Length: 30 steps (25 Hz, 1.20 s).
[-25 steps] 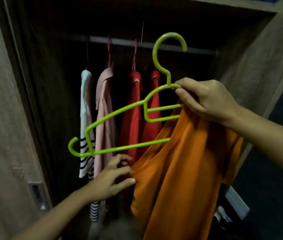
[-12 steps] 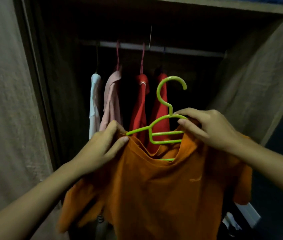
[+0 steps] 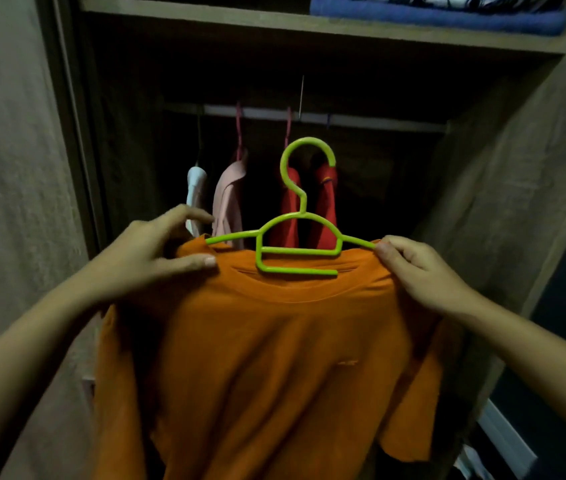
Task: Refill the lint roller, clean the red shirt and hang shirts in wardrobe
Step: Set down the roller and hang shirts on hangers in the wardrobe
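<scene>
Both of your hands hold the orange shirt (image 3: 274, 358) at its shoulders, in front of the open wardrobe (image 3: 517, 174). Your left hand (image 3: 150, 258) pinches the left shoulder between thumb and fingers, just beside one arm of the green hanger (image 3: 300, 251). Your right hand (image 3: 420, 271) curls its fingers round the right shoulder, where the hanger's other arm goes under the cloth. The hanger sits in the neck opening, hook upright, below the rail (image 3: 361, 120). Behind it hang two red shirts (image 3: 325, 209), a pink garment (image 3: 228, 206) and a white garment (image 3: 195, 188). Folded blue cloth (image 3: 448, 16) lies on the shelf (image 3: 240, 20) above.
</scene>
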{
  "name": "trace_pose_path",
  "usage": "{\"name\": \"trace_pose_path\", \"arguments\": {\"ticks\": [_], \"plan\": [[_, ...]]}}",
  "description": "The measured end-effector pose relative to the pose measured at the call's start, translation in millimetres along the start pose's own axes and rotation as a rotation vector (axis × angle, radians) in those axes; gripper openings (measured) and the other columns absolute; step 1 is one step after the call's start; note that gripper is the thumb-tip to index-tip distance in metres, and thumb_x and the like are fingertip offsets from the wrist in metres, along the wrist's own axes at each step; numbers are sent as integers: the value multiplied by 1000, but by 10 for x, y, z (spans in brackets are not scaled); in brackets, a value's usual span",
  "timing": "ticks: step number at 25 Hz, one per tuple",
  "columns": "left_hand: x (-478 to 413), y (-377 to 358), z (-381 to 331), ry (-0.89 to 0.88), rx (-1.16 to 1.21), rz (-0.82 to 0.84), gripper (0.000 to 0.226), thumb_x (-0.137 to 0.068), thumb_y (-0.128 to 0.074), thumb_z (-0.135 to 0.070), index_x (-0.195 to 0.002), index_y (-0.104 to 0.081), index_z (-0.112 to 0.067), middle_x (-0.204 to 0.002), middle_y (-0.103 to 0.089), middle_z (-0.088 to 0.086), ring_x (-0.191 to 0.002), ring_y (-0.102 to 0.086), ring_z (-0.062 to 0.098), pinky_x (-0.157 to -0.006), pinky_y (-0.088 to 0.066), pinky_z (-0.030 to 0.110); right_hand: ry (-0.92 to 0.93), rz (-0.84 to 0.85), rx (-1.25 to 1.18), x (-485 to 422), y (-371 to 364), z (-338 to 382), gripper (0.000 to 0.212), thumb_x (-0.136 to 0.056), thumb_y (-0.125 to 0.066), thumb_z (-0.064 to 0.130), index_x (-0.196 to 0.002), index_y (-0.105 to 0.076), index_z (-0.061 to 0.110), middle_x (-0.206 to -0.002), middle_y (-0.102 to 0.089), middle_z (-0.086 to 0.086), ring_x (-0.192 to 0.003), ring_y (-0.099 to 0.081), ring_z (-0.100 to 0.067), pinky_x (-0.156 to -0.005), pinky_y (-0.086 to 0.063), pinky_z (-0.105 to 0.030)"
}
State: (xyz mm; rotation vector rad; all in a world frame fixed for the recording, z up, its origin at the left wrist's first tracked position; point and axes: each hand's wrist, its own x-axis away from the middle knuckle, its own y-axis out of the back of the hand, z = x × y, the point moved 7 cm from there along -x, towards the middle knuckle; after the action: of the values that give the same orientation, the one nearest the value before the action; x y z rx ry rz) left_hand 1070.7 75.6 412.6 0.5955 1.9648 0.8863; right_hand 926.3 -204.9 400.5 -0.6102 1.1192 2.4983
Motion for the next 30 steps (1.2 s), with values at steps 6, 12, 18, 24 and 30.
{"name": "trace_pose_path", "arguments": {"ticks": [6, 12, 18, 24, 30], "plan": [[157, 141, 195, 25, 178, -96, 40, -76, -47, -63, -100, -64, -35, -96, -67, -18, -85, -64, 0, -67, -52, 15, -53, -36, -110, -155, 105, -40, 36, -94, -33, 35, -82, -62, 17, -73, -60, 7, -63, -56, 3, -61, -43, -8], [208, 406, 413, 123, 183, -239, 17, -79, -53, -64, -90, -62, -56, -93, -63, -34, -85, -59, -13, -66, -47, 18, -200, 125, 9, -4, 254, -554, 30, -90, -41, 42, -109, -60, 30, -96, -69, 19, -93, -63, 0, -83, -47, -18], [94, 361, 222, 162, 229, -236, 13, -85, -58, -44, -84, -69, -37, -84, -70, -17, -80, -64, -4, -67, -47, 19, -366, 72, 82, 109, 393, -727, 29, -87, -57, 41, -99, -66, 15, -96, -67, 3, -91, -61, -13, -91, -47, -34], [13, -179, -507, 26, -11, -274, 29, -85, -54, -53, -93, -71, -30, -82, -72, -10, -77, -65, 3, -66, -51, 22, -109, -226, -97, -14, 51, 204, 26, -86, -59, 12, -93, -43, 31, -99, -63, -3, -75, -57, -5, -73, -46, -22], [-142, -686, -1025, 65, -128, -324, 36, -88, -41, -54, -91, -63, -25, -76, -70, 5, -80, -65, 33, -63, -50, 40, -400, -246, -405, -86, -85, 124, 40, -88, -58, 19, -116, -30, 24, -118, -52, -5, -91, -62, -14, -57, -47, -8]]}}
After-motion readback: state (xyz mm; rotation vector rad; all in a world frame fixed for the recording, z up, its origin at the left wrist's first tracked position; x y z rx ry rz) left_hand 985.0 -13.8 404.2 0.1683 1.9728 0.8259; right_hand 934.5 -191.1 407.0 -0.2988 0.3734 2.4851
